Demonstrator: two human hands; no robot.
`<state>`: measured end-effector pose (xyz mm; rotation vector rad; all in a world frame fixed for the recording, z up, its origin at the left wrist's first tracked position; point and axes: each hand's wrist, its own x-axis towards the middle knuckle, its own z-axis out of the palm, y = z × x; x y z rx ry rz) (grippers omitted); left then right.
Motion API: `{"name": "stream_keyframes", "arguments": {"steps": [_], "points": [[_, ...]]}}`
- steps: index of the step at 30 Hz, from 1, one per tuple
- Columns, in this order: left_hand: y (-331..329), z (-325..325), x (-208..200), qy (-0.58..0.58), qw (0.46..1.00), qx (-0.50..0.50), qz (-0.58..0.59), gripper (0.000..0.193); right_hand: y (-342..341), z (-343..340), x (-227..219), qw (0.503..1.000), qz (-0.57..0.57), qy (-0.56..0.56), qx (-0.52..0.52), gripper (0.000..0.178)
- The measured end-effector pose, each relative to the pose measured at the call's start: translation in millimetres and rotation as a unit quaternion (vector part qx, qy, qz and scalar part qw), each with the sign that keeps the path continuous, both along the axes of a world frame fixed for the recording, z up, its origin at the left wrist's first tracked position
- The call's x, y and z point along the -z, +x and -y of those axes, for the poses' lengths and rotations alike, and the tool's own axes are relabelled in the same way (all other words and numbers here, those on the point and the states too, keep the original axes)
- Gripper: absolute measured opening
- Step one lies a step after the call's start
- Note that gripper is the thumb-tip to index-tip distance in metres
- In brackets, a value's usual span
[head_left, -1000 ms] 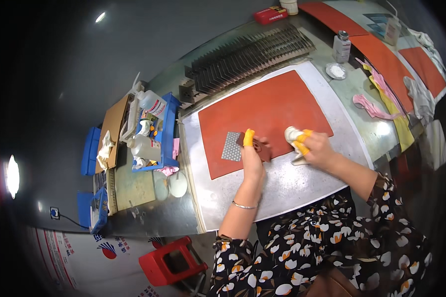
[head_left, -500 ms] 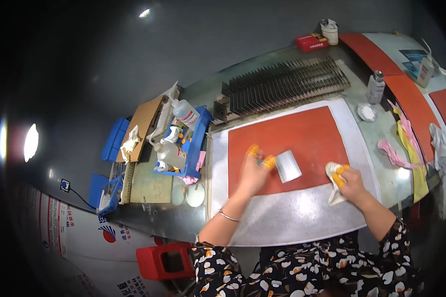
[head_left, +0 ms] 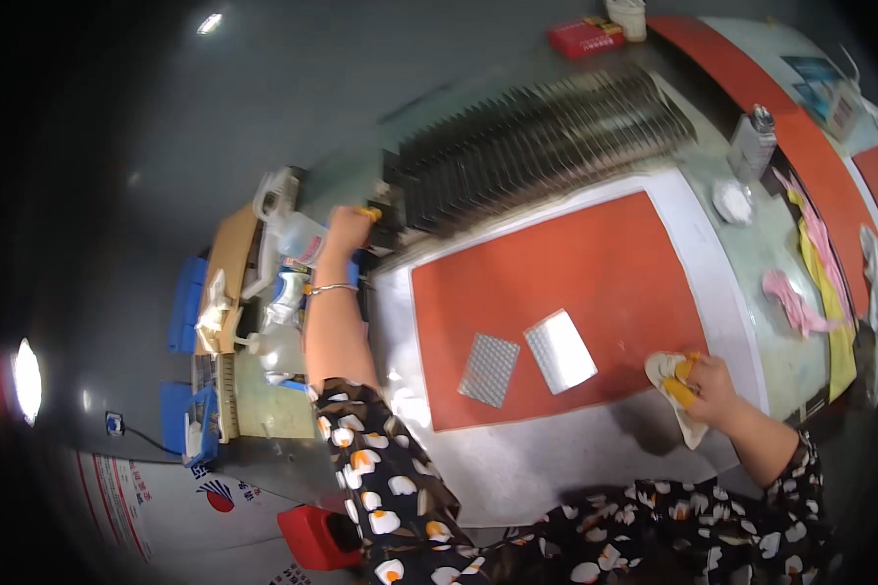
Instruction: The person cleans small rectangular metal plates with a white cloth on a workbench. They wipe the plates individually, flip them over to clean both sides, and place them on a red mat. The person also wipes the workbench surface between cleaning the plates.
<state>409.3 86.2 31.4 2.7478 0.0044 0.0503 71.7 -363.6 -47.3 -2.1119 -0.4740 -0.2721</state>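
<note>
A: What stood furthest left on the bench?

B: A blue box [head_left: 187, 304], with a cardboard sheet [head_left: 226, 283] beside it and a crumpled white cloth lying on the cardboard. Next came two pale bottles [head_left: 281, 349], one farther back than the other.

A: And the left hand?

B: The left hand [head_left: 351, 230] was stretched out beyond the farther bottle, a metal bracelet [head_left: 334, 288] at its wrist. It was just beside the left end of a long rack [head_left: 546, 146] of dark upright fins. Its fingers looked curled, with yellow on a fingertip, but blur hid the rest; I couldn't tell whether it gripped anything or touched the rack.

A: What lay in the middle?

B: An orange mat [head_left: 556, 263] on a pale board [head_left: 720, 292]. Near the mat's front edge lay a grey patterned plate [head_left: 490, 370], and just right of it, apart, a shiny silver plate [head_left: 561, 353]. Both lay flat, slightly turned, with neither hand on them.

A: The right hand?

B: The right hand [head_left: 710, 390] was closed around a folded cream rag [head_left: 691, 429], near the mat's front right corner, yellow covers on its fingers.

A: Anything beyond that?

B: A dish [head_left: 733, 203] of white stuff, a metal-topped bottle [head_left: 753, 146] behind it, then a pink cloth [head_left: 795, 304] and a yellow cloth [head_left: 834, 327] at the right
</note>
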Motion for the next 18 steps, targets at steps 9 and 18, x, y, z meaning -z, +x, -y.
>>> {"name": "stream_keyframes", "arguments": {"steps": [9,18], "points": [[-192.7,72.0,-13.5,-0.41,0.908,0.011,0.085,0.01,-5.7,-12.3,-31.4,0.945,-0.284,0.159,0.041,0.021],[-329.4,201.7,54.0,-0.595,0.789,0.145,0.037,0.01,-25.0,-56.1,-50.5,0.907,-0.319,0.269,-0.062,0.018]]}}
